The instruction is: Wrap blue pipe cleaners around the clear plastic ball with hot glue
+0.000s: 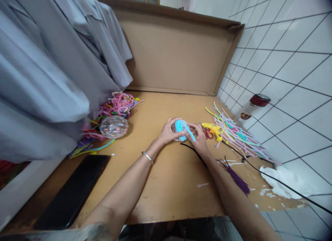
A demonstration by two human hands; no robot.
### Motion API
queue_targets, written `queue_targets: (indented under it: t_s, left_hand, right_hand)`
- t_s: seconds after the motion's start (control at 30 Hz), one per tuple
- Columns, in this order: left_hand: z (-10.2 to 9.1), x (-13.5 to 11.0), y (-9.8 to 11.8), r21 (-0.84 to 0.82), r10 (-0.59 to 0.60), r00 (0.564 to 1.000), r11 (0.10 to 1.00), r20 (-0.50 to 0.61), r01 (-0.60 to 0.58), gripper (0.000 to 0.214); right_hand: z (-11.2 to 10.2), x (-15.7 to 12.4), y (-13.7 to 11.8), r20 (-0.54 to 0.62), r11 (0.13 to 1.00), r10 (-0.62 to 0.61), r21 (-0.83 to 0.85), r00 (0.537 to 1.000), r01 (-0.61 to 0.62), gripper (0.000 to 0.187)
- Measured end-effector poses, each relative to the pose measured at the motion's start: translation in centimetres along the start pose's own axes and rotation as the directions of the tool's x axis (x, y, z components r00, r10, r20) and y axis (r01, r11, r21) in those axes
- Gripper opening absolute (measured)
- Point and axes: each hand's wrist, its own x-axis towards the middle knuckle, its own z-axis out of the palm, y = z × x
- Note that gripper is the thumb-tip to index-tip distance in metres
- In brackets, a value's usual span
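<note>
In the middle of the table, my left hand wraps around a small clear ball partly covered with rows of light-blue fuzzy stems, like pipe cleaners. A loose blue pipe cleaner sticks out from the ball's right side. My right hand is closed on this strand, its fingers close to the ball; the fingertips are partly hidden. Just right of that hand lies a yellow hot glue gun, with red-handled scissors partly behind the hand.
A faceted clear ball and a pile of coloured pipe cleaners lie left. More pipe cleaners, a bottle, a purple tassel, white tissue and a black cord are right. A black phone lies front left. Cardboard stands behind.
</note>
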Motion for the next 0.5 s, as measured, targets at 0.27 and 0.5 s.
queue_targets:
  t_s: [0.27,0.5]
  left_hand:
    - [-0.1,0.2,-0.7,-0.012,-0.029,1.000,1.000,-0.002,0.028,0.070]
    - [-0.8,0.4,-1.1,0.034,0.027,0.993,0.999,0.114,-0.031,0.101]
  right_hand:
    - [0.2,0.0,0.2,0.046,0.997,-0.037,-0.065,0.998,0.040,0.045]
    - [0.2,0.1,0.2,0.015,0.999,0.030,-0.044,0.999,-0.029,0.044]
